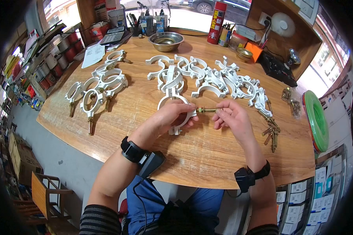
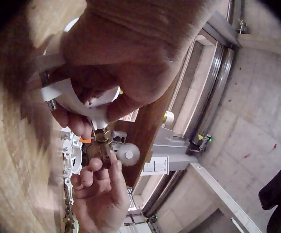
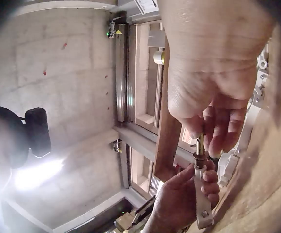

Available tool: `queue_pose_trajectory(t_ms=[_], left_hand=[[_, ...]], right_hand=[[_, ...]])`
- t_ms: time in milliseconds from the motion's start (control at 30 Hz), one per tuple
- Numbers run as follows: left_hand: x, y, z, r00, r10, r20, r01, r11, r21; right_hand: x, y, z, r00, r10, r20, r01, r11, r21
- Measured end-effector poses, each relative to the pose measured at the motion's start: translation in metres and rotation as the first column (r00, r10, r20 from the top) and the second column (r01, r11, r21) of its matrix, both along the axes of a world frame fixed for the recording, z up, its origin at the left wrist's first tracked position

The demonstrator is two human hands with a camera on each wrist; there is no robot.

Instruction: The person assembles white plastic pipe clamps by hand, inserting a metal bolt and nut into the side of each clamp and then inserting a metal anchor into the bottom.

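My left hand [image 1: 176, 115] grips a white plastic pipe clamp [image 1: 172, 100] just above the wooden table [image 1: 208, 152]. A brass bolt [image 1: 206, 110] sticks out of the clamp's right ear. My right hand [image 1: 228, 114] pinches the far end of that bolt with its fingertips. In the left wrist view the left hand [image 2: 126, 58] wraps the white clamp [image 2: 75, 99], and the brass bolt [image 2: 103, 143] points down to the right hand [image 2: 99, 194]. In the right wrist view the right hand [image 3: 213, 82] pinches the bolt [image 3: 200, 145] over the clamp's ear [image 3: 201, 194].
Assembled clamps with bolts [image 1: 96, 88] lie at the table's left. A heap of loose white clamp halves [image 1: 219, 80] spreads across the middle and right. Loose brass bolts [image 1: 271, 133] lie at the right, a steel bowl [image 1: 166, 41] and a red spray can [image 1: 216, 22] at the back.
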State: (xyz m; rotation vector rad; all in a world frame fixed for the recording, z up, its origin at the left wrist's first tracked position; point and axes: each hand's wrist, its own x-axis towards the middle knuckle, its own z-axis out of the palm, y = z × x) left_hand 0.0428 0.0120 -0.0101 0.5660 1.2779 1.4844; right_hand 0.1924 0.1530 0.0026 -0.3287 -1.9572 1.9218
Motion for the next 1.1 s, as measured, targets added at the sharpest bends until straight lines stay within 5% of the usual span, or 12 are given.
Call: queue_pose_trajectory(t_ms=[267, 500, 1100], left_hand=[[0.0022, 0.0002, 0.0014, 0.999, 0.003, -0.04, -0.004, 1.0, -0.029], [0.0023, -0.0008, 0.0027, 0.998, 0.014, -0.053, -0.015, 1.0, -0.018], [0.003, -0.0004, 0.0034, 1.0, 0.016, -0.027, -0.016, 1.0, -0.002]], right_hand=[[0.0006, 0.0053, -0.002, 0.986, -0.037, 0.162, 0.018, 0.993, 0.119], [0.002, 0.0022, 0.0026, 1.0, 0.005, 0.008, -0.005, 0.999, 0.04], [0.0012, 0.0052, -0.0002, 0.981, -0.027, 0.19, 0.002, 0.991, 0.132]])
